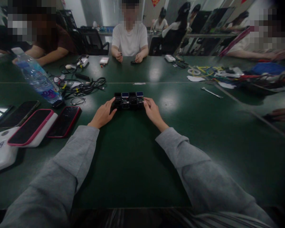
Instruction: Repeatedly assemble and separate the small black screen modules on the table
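Note:
A short row of small black electronic modules [129, 100] with little bluish-white screens on top lies on the green table in front of me. My left hand [104, 113] grips its left end, thumb at the near side and index finger at the far corner. Against the right end, the bent fingers of my right hand [153, 111] are closed on the edge. The modules sit side by side between both hands. What the small parts on them are, I cannot make out.
On the left are a water bottle [39, 77], tangled black cables [87, 87], several phones [65, 122] and a white case marked 39 [2, 150]. A wrench [212, 92] and piled wires [209, 70] lie right. A person in a white shirt [130, 39] sits opposite.

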Motion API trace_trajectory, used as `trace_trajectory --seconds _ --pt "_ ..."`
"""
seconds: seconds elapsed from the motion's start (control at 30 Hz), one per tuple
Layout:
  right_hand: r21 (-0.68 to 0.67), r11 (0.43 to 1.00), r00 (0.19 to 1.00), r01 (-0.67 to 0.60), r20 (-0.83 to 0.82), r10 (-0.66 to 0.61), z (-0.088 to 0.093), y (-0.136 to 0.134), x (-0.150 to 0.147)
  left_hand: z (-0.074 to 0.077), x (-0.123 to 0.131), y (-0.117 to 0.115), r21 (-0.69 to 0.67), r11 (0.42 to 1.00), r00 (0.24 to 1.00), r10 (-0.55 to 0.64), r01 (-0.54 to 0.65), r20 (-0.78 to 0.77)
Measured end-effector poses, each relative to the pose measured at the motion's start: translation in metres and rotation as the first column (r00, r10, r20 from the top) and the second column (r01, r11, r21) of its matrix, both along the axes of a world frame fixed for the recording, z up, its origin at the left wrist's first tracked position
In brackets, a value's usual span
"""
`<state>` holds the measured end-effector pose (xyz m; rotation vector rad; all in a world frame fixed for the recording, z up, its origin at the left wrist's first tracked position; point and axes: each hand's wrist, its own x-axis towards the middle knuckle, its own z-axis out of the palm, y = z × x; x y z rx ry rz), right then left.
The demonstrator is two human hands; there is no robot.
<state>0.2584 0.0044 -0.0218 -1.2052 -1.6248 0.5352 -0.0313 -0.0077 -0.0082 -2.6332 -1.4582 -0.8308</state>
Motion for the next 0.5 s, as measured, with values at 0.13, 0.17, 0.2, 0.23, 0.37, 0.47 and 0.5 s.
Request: trace_trajectory --seconds 0.13,0.17,0.2,0.23,0.37,0.47,0.5 --pt "-0.008 1.0 1.0 0.008 0.017 -0.008 -0.0004 0.0 0.0007 -0.0004 -0.0001 0.0003 0.005 1.0 1.0 -0.007 0.007 0.006" --pt "-0.008 1.0 1.0 0.008 0.018 -0.007 -0.0005 0.0 0.0008 -0.0003 -0.0001 0.0002 0.003 1.0 1.0 -0.008 0.008 0.006" --pt "-0.008 1.0 1.0 0.005 0.015 -0.005 -0.0005 0.0 0.0008 -0.0001 -0.0001 0.0001 0.0 1.0 1.0 -0.007 0.007 0.005" --pt "-0.006 1.0 1.0 0.002 0.009 -0.001 -0.0006 0.0 0.0008 0.0003 0.0 -0.0001 -0.007 1.0 1.0 -0.005 0.005 0.002" --pt "-0.002 1.0 1.0 -0.013 0.001 0.013 -0.0008 0.0 0.0004 0.0019 0.0005 -0.0014 -0.037 0.999 1.0 0.008 -0.008 -0.003" --pt "-0.019 1.0 1.0 -0.017 0.007 0.017 -0.0009 0.0 0.0001 0.0022 0.0003 -0.0016 -0.033 0.999 1.0 0.008 -0.008 0.001" --pt "-0.021 1.0 1.0 -0.017 0.005 0.018 -0.001 0.0001 0.0001 0.0021 0.0001 -0.0016 -0.029 1.0 1.0 0.004 -0.004 0.002"
